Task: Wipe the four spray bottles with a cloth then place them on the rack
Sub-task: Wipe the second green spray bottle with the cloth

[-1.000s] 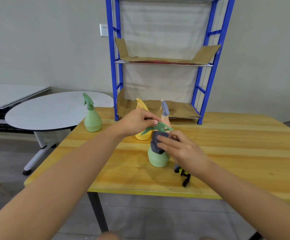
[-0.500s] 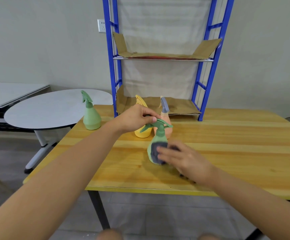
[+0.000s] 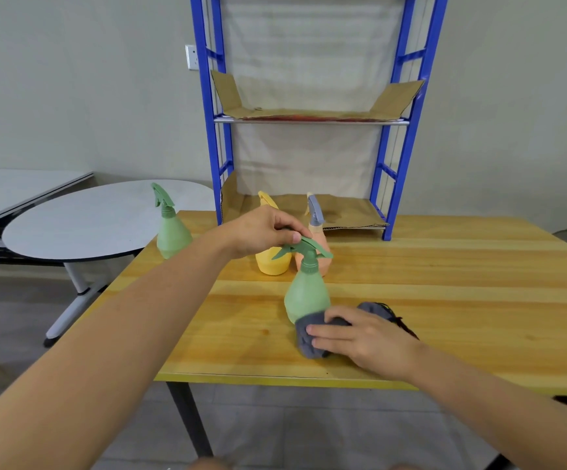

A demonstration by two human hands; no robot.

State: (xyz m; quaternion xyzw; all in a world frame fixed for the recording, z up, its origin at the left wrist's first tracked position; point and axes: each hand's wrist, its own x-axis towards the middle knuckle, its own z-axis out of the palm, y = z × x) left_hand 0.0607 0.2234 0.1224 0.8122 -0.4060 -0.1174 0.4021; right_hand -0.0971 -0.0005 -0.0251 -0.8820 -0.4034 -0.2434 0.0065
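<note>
Blue rack (image 3: 385, 184) at the rear of the wooden table (image 3: 461, 286); before it, green spray bottle (image 3: 305, 296), seemingly light, smooth plastic, best held at the neck, left hand (image 3: 265, 232) pinching its trigger head; right hand (image 3: 366, 337), fingers extended, pressing soft grey cloth (image 3: 309, 337) against its base

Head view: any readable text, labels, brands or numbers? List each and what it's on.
None readable.
Green spray bottle held by the left hand: no label visible.
Far green bottle, yellow bottle, orange bottle: plain, no print seen.
Grey cloth under the right hand: no marking.
Cardboard liner on the blue rack: a reddish streak, not legible as text.
Wall socket: too small to tell.
</note>
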